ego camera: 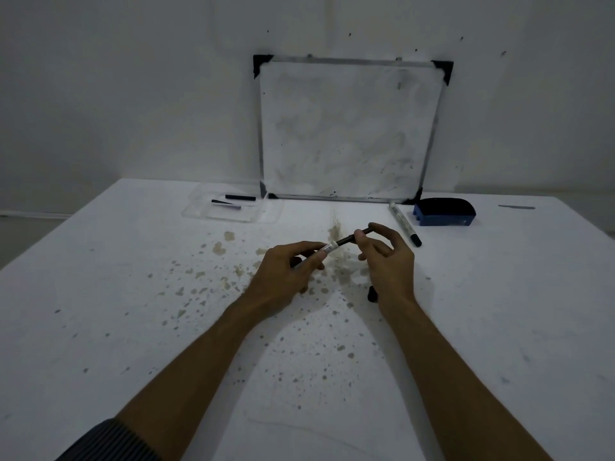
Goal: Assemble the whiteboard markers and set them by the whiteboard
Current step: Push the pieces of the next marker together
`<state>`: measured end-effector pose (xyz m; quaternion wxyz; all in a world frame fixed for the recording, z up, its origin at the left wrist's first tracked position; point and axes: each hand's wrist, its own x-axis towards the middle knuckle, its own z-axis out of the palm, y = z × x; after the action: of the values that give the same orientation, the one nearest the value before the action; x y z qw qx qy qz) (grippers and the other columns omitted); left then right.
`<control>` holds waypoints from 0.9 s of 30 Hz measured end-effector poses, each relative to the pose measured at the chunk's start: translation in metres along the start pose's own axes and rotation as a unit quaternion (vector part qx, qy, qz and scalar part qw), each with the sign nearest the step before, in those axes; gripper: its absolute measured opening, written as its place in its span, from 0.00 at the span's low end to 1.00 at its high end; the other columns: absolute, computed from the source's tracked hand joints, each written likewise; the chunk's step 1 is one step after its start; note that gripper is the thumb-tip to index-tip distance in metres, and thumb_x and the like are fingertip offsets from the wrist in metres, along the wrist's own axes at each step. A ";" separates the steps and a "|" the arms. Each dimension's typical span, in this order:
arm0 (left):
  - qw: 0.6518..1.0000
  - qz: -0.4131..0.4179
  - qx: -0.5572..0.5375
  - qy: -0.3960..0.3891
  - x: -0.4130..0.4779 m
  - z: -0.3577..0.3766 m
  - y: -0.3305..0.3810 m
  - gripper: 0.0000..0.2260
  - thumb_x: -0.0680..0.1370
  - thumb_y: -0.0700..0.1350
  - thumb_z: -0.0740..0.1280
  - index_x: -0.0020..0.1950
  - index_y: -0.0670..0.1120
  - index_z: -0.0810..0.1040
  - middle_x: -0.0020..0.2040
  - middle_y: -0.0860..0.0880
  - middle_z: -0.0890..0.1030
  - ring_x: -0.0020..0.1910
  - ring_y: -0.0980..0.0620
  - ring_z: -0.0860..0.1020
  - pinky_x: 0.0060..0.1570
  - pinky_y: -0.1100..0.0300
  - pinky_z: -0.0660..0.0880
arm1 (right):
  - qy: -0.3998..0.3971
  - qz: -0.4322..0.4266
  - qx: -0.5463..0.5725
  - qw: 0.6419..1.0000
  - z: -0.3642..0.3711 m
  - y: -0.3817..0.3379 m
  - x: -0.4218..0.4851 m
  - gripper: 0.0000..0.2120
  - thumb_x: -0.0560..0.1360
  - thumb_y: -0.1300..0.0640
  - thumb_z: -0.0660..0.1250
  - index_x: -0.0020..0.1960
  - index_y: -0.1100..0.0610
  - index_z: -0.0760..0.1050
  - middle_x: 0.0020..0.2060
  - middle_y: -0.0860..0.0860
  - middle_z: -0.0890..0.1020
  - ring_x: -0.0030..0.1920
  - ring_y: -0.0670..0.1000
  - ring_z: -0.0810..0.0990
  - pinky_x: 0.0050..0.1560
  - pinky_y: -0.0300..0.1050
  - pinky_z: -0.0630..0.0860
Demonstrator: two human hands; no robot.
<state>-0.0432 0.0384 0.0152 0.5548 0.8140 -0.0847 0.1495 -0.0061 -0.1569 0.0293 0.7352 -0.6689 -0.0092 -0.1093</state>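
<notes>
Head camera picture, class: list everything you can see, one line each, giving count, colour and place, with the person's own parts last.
table: one, white with brownish stains, fills the foreground
whiteboard: one, white, smudged, silver frame with black corners, leaning on the wall at the table's far edge
clear tray: one, transparent, left of the whiteboard
marker parts in tray: two, dark, lying in the tray
finished marker: one, white barrel with dark cap, on the table right of the hands
eraser: one, dark blue, right of the whiteboard's lower corner
small black piece: one, on the table by the right wrist
marker being assembled: one, white and black, held between both hands
left hand: grips the white end
right hand: pinches the black end
</notes>
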 end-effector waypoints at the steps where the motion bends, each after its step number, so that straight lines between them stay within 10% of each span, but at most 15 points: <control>1: 1.000 -0.001 0.000 -0.002 0.000 0.000 0.001 0.12 0.81 0.59 0.69 0.62 0.60 0.85 0.43 0.55 0.87 0.26 0.57 0.78 0.29 0.65 0.77 | -0.011 -0.011 -0.007 1.000 0.000 0.000 -0.001 0.17 0.74 0.48 0.76 0.61 0.48 0.79 0.39 0.45 0.89 0.39 0.40 0.86 0.38 0.29 0.77; 7: 1.000 -0.007 -0.001 -0.001 0.000 0.000 0.004 0.15 0.82 0.58 0.68 0.64 0.54 0.85 0.42 0.53 0.87 0.26 0.52 0.79 0.28 0.62 0.78 | -0.061 -0.124 -0.117 0.983 0.011 -0.001 -0.011 0.05 0.79 0.49 0.70 0.54 0.40 0.80 0.44 0.38 0.87 0.47 0.41 0.86 0.48 0.43 0.82; 16: 1.000 -0.004 -0.003 -0.004 -0.002 0.000 0.010 0.17 0.77 0.70 0.66 0.57 0.64 0.84 0.42 0.55 0.87 0.26 0.53 0.79 0.28 0.62 0.78 | -0.096 -0.161 -0.289 0.939 -0.001 -0.013 -0.013 0.11 0.82 0.49 0.65 0.60 0.49 0.83 0.52 0.44 0.85 0.49 0.45 0.80 0.47 0.36 0.73; 27: 0.998 0.013 0.057 -0.005 -0.001 0.002 -0.003 0.16 0.82 0.60 0.68 0.62 0.52 0.86 0.42 0.56 0.88 0.28 0.56 0.82 0.30 0.65 0.79 | -0.217 0.056 -0.564 0.795 -0.029 -0.029 -0.012 0.23 0.69 0.34 0.75 0.53 0.49 0.76 0.47 0.49 0.81 0.44 0.46 0.77 0.46 0.43 0.72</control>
<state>-0.0436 0.0379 0.0117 0.5052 0.8438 -0.0891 0.1575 -0.0264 -0.1865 0.0526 0.2118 -0.9704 -0.0677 0.0942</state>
